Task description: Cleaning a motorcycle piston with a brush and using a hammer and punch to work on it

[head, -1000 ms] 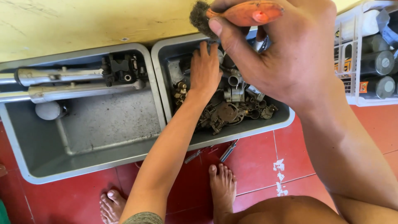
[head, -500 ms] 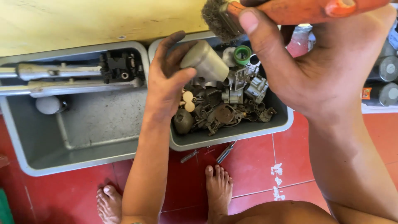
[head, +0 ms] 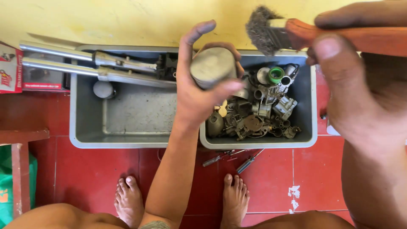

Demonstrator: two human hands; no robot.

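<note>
I hold the grey metal cylinder [head: 212,66], a piston-like part, up over the seam between the two trays, its flat crown turned toward me, my left hand [head: 199,91] closed around it with thumb under and fingers curled behind. My right hand [head: 360,85] is clamped on the orange handle of the brush [head: 271,36], whose dark bristles sit just beside the cylinder, not yet touching it. To brush it well, I judge I should keep my fingers off the face being scrubbed, turn the part bit by bit, and work over the right grey tray [head: 313,106] so grime drops among the carburettor pieces [head: 258,116] there. The left grey tray [head: 85,140] holds two silvery fork tubes [head: 63,59] laid across it. Two screwdrivers [head: 237,159] lie on the red tile floor [head: 85,169] near my bare feet. At the far left edge is a red and white printed carton [head: 9,70], with a green bag [head: 5,186] below it.
</note>
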